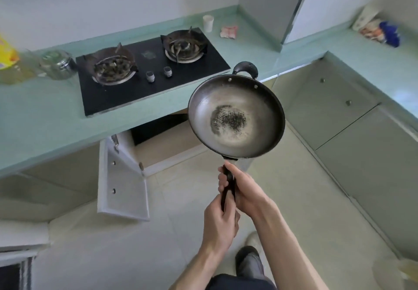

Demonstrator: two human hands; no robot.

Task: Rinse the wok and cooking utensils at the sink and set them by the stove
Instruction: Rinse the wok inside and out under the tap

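Observation:
A dark metal wok [260,102] with a burnt black patch in its middle hangs in the air in front of the stove, above the floor. Both hands hold its long black handle [229,183]. My right hand [245,190] grips the handle nearer the bowl, and my left hand [220,224] grips its end. A small loop handle sits on the wok's far rim. The black two-burner gas stove [149,72] lies in the green counter behind the wok. No sink or other utensils are in view.
A glass jar [57,63] and a yellow oil bottle [9,61] stand left of the stove. A white cup [208,23] and a pink packet [229,32] lie at the back right. A cabinet door [122,176] under the stove hangs open. Grey cabinets line the right side.

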